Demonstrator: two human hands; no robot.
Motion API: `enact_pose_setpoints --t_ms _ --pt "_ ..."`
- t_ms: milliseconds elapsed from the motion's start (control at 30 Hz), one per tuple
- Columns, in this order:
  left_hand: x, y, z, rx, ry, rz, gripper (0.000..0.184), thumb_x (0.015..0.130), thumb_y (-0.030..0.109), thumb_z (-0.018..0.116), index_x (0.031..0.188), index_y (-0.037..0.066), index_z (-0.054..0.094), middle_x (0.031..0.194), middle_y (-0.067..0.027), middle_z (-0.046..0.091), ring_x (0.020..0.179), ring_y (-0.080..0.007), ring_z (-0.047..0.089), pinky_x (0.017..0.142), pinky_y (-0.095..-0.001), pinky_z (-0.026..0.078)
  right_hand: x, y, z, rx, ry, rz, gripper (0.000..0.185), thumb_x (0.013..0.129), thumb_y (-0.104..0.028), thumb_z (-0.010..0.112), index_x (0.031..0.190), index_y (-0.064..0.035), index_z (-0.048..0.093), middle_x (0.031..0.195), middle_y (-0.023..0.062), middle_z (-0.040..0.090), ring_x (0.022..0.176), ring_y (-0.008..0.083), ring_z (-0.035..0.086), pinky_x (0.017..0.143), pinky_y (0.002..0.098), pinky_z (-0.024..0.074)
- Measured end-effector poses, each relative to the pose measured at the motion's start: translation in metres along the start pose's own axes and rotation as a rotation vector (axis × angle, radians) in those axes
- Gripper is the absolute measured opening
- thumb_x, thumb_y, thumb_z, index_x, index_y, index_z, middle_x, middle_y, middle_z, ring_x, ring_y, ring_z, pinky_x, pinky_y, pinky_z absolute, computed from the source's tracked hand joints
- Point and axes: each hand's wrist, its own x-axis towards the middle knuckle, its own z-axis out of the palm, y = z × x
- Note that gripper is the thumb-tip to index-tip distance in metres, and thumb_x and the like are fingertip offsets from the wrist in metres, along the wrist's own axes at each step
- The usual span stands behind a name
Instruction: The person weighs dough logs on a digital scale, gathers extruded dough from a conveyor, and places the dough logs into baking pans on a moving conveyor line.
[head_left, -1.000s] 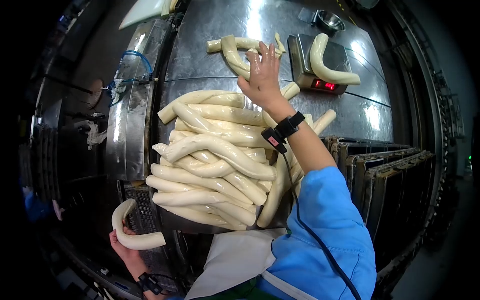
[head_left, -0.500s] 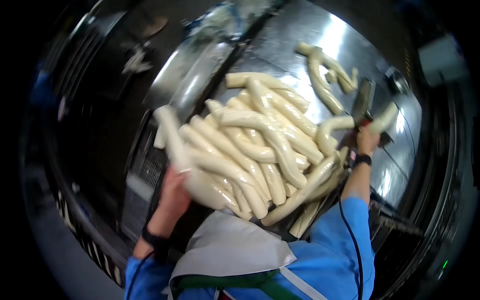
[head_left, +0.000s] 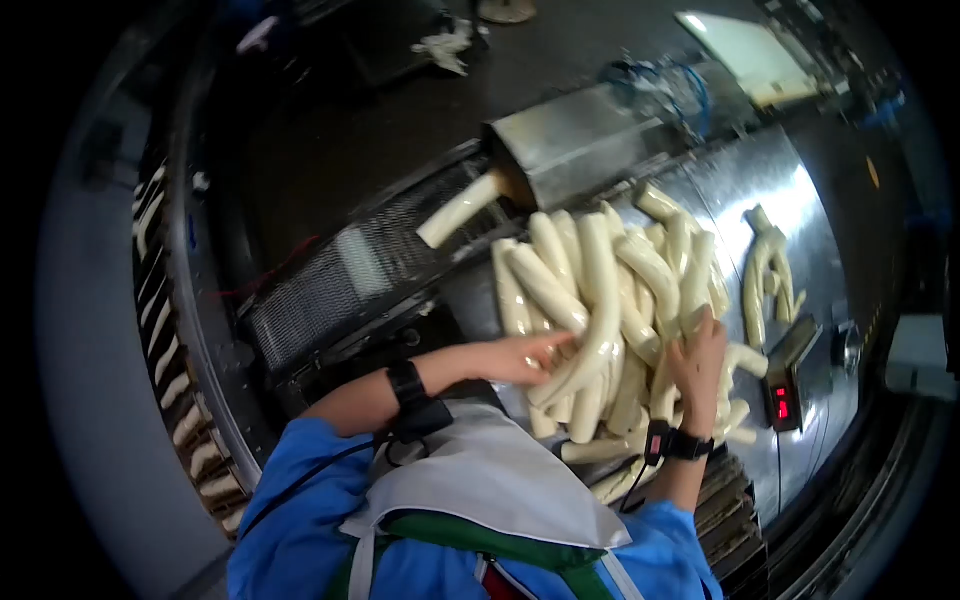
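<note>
Metal table [head_left: 812, 205]: heap of pale rolls [head_left: 600, 290]; beyond, separate pieces [head_left: 755, 285], scale [head_left: 790, 352], bowl [head_left: 847, 349].

A shiny metal table [head_left: 812, 240] catches the light, dark floor [head_left: 560, 62] beyond it.

The head camera looks forward and down.

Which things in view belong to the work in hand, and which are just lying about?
Likely in the job:
- piled pale lengths, with left hand and right hand at them
- metal table under the pile
- lone pale length on the mesh belt
- red-display unit, probably

Seemingly just lying about:
- crumpled white item
- round metal bowl
</note>
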Motion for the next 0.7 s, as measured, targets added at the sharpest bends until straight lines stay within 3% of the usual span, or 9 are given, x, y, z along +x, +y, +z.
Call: enact_pose_setpoints --t_ms 33,133,200,400,467,533,567,667,700 --pt "-0.007 -0.008 0.006 -0.008 -0.071 -0.002 0.075 0.088 0.012 0.058 0.147 0.006 0.013 0.119 -0.0110 0.055 0.106 -0.0177 0.053 0.093 -0.0314 0.042 -0.008 -0.012 0.012 0.019 0.234 -0.087 0.066 0.073 -0.017 0.064 0.132 0.0002 0.039 0.124 0.0283 0.043 0.115 0.0431 0.041 0.098 0.0451 0.0348" --pt "-0.024 -0.043 0.016 0.282 -0.018 0.025 0.069 0.089 0.020 0.059 0.145 0.005 0.022 0.121 -0.0149 0.056 0.111 -0.0218 0.053 0.095 -0.0322 0.041 -0.025 -0.072 0.048 0.193 0.052 -0.243 0.081 0.073 -0.029 0.069 0.141 -0.0075 0.031 0.140 0.0325 0.025 0.129 0.0467 0.026 0.106 0.0522 0.0231" --pt "-0.054 -0.032 0.006 0.240 0.057 -0.036 0.062 0.089 0.023 0.058 0.142 0.006 0.030 0.122 -0.0167 0.055 0.111 -0.0234 0.053 0.095 -0.0310 0.041 -0.041 -0.109 0.070 -0.089 0.010 -0.297 0.079 0.066 -0.028 0.075 0.136 -0.0105 0.041 0.143 0.0306 0.024 0.130 0.0455 0.026 0.105 0.0546 0.0229" --pt "-0.187 -0.090 -0.047 0.020 0.797 0.182 0.049 0.089 0.020 0.058 0.132 0.003 0.044 0.109 -0.0103 0.062 0.096 -0.0150 0.059 0.083 -0.0274 0.047 -0.036 -0.093 0.107 -0.078 0.204 -0.306 0.081 0.059 -0.017 0.077 0.132 -0.0087 0.043 0.143 0.0304 0.023 0.128 0.0469 0.030 0.104 0.0486 0.0285" --pt "-0.248 -0.127 -0.053 -0.255 1.071 0.162 0.044 0.085 0.015 0.063 0.125 0.002 0.051 0.101 -0.0085 0.064 0.089 -0.0152 0.060 0.079 -0.0269 0.048 -0.042 -0.098 0.106 -0.075 0.216 -0.291 0.071 0.069 -0.025 0.073 0.132 -0.0118 0.043 0.140 0.0324 0.028 0.128 0.0479 0.031 0.104 0.0495 0.0297" --pt "-0.320 -0.151 -0.044 -0.283 1.275 0.086 0.042 0.085 0.014 0.063 0.123 -0.001 0.052 0.100 -0.0091 0.064 0.090 -0.0154 0.060 0.078 -0.0261 0.048 -0.049 -0.095 0.112 -0.022 0.208 -0.177 0.086 0.060 -0.016 0.076 0.137 -0.0098 0.038 0.143 0.0317 0.020 0.132 0.0463 0.024 0.109 0.0466 0.0239" --pt "-0.352 -0.178 -0.039 -0.364 1.350 0.209 0.040 0.086 0.012 0.062 0.122 -0.002 0.052 0.103 -0.0101 0.063 0.091 -0.0142 0.060 0.077 -0.0254 0.049 -0.058 -0.115 0.102 -0.004 0.153 -0.057 0.089 0.059 -0.008 0.071 0.140 -0.0092 0.033 0.143 0.0329 0.019 0.133 0.0457 0.023 0.110 0.0450 0.0223" --pt "-0.451 -0.249 -0.017 -0.156 1.748 0.197 0.036 0.084 0.007 0.062 0.118 -0.001 0.055 0.097 -0.0099 0.066 0.087 -0.0153 0.062 0.076 -0.0266 0.050 -0.084 -0.132 0.099 0.239 0.160 -0.007 0.096 0.052 0.001 0.055 0.142 -0.0006 0.022 0.143 0.0317 0.019 0.135 0.0432 0.017 0.113 0.0416 0.0128" --pt "-0.487 -0.278 -0.010 0.123 1.897 0.068 0.036 0.082 0.003 0.061 0.118 0.000 0.056 0.098 -0.0096 0.066 0.087 -0.0152 0.063 0.075 -0.0269 0.051 -0.093 -0.148 0.095 0.281 0.161 0.054 0.097 0.052 -0.002 0.056 0.142 0.0016 0.020 0.144 0.0301 0.018 0.136 0.0410 0.016 0.114 0.0405 0.0092"
